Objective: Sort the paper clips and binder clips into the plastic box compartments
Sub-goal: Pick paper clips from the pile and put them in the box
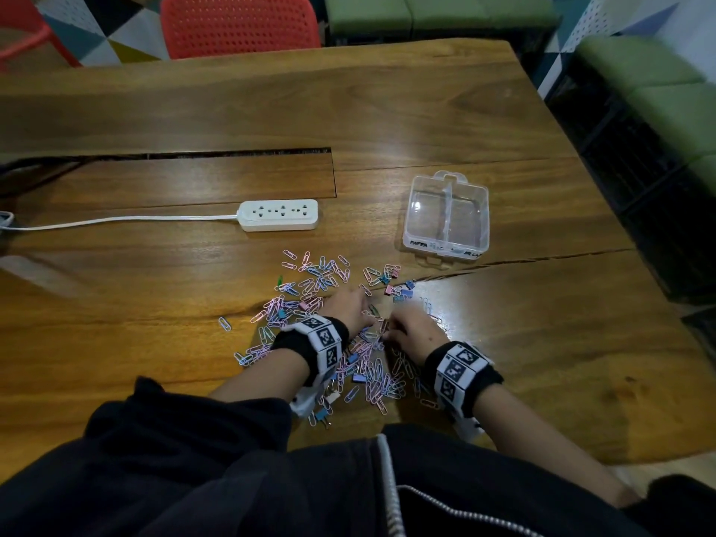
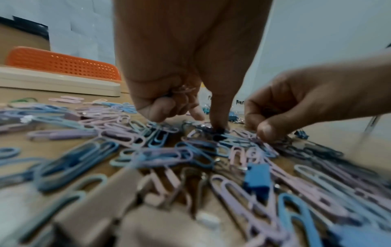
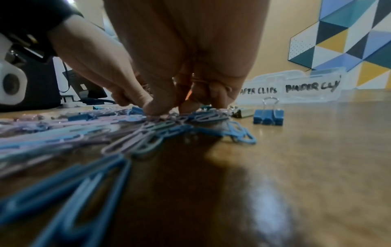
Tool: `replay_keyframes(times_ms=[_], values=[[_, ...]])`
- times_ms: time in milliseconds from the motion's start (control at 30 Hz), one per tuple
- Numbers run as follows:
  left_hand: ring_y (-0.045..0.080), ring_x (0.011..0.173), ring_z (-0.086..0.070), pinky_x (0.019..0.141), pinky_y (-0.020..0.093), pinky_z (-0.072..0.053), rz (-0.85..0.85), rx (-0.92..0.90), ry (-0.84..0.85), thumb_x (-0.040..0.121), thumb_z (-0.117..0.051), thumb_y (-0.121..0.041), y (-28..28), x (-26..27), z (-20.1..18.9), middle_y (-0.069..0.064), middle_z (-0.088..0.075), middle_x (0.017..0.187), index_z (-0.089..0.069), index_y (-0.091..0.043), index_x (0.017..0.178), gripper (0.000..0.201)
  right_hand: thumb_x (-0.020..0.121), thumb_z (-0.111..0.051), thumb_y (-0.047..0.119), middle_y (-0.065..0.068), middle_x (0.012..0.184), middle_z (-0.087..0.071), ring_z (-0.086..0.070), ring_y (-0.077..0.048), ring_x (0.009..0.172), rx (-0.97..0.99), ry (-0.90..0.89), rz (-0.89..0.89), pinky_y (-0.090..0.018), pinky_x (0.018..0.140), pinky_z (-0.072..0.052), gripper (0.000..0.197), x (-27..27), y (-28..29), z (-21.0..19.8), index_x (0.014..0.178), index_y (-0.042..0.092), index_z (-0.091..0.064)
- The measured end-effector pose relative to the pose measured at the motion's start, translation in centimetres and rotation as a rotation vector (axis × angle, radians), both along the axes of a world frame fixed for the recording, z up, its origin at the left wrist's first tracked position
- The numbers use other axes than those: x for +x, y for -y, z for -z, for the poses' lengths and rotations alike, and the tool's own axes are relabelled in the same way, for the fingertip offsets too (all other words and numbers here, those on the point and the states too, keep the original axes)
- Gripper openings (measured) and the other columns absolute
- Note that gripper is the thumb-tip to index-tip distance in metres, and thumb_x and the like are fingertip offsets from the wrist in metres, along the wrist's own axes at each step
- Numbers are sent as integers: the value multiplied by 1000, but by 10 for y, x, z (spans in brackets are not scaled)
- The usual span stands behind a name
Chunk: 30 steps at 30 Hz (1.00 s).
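Pink, lilac and blue paper clips (image 1: 368, 366) lie heaped with small binder clips (image 1: 391, 290) on the wooden table. My left hand (image 1: 366, 313) is down in the heap. In the left wrist view its curled fingers (image 2: 160, 110) hold pink paper clips (image 2: 185, 88) against the palm while one finger presses on the pile. My right hand (image 1: 389, 329) is just beside it, fingertips (image 3: 151, 108) pinching clips on the heap, a pink clip (image 3: 201, 81) tucked in the palm. The clear two-compartment box (image 1: 410, 230) stands beyond, labelled PAPER CLIPS and BINDER CLIPS (image 3: 296, 87); its compartments look empty.
A white power strip (image 1: 279, 215) with its cord lies to the left of the box. A blue binder clip (image 3: 268, 117) stands apart at the heap's right. A crack in the tabletop (image 1: 542, 259) runs just in front of the box. A red chair (image 1: 240, 25) stands behind the table.
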<state>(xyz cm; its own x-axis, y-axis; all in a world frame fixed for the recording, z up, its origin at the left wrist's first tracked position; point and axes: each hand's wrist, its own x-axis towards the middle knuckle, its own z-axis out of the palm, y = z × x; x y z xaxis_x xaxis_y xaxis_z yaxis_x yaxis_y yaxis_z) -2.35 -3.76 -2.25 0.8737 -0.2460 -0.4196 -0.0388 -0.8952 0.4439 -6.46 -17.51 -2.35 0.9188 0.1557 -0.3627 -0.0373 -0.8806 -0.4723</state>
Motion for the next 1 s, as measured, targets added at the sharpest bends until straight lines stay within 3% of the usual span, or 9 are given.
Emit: replay_keyframes(times_ms=[200, 300, 400, 533, 633, 700, 800, 900, 1000], values=[[29, 108, -54, 94, 37, -46, 82, 83, -52, 95, -46, -26, -1, -1, -1, 14, -52, 115, -53, 2, 113, 34, 88, -54, 6, 2, 85, -54, -51, -7, 75, 468, -66, 321, -13, 63, -40, 6, -9, 11, -6, 91, 10, -56], [20, 73, -52, 63, 20, -46, 17, -114, -95, 97, -42, -24, -10, -1, -6, 5, -50, 83, -55, -4, 82, 28, 93, -41, 2, 1, 87, -55, -49, -4, 70, 596, -148, 450, -10, 57, -41, 19, -10, 18, -8, 97, 5, -60], [9, 51, -38, 42, 14, -34, -263, -495, -346, 98, -38, -25, -23, 0, -10, -2, -49, 71, -53, -8, 87, 24, 94, -39, 5, 2, 68, -48, -38, -7, 55, 686, -267, 593, -11, 42, -33, 26, -12, 20, -8, 73, 12, -54], [9, 43, -46, 35, 16, -38, -615, -1017, -631, 93, -38, -10, -36, -2, -16, 5, -50, 66, -45, -10, 70, 23, 87, -58, 27, 2, 61, -43, -39, -11, 54, 556, -199, 537, -19, 51, -33, 31, -20, 14, 0, 62, 18, -42], [8, 36, -44, 33, 12, -35, -639, -1092, -660, 84, -34, -1, -36, -9, -14, 4, -52, 58, -44, -13, 66, 23, 80, -67, 24, 4, 65, -43, -41, -11, 59, 232, -78, 352, -17, 51, -31, 37, -21, 7, 2, 60, 20, -36], [7, 35, -40, 32, 11, -31, -604, -1047, -652, 80, -30, 3, -33, -14, -11, 3, -49, 60, -46, -11, 68, 24, 78, -69, 24, 5, 71, -42, -42, -14, 68, 117, -28, 261, -18, 54, -29, 37, -19, 4, 3, 63, 20, -35], [7, 44, -35, 37, 13, -28, -469, -821, -567, 86, -38, -5, -24, -16, -6, -1, -44, 64, -49, -14, 69, 22, 78, -68, 22, 4, 94, -44, -44, -13, 88, 154, -15, 228, -20, 76, -38, 27, -18, -1, 2, 90, 16, -45], [11, 69, -50, 60, 21, -42, -185, -463, -326, 85, -59, -24, -15, -22, -4, -2, -54, 82, -52, -18, 77, 12, 81, -63, 14, -4, 109, -48, -44, -14, 97, 139, -3, 161, -20, 83, -34, 30, -17, -4, 1, 107, 7, -50], [17, 96, -55, 80, 29, -46, 171, 41, -12, 78, -66, -40, -14, -29, -4, -1, -59, 107, -54, -21, 102, 33, 87, -55, 11, -11, 115, -52, -44, -15, 93, 68, -15, 97, -22, 80, -34, 19, -16, -9, 0, 104, 4, -53]])
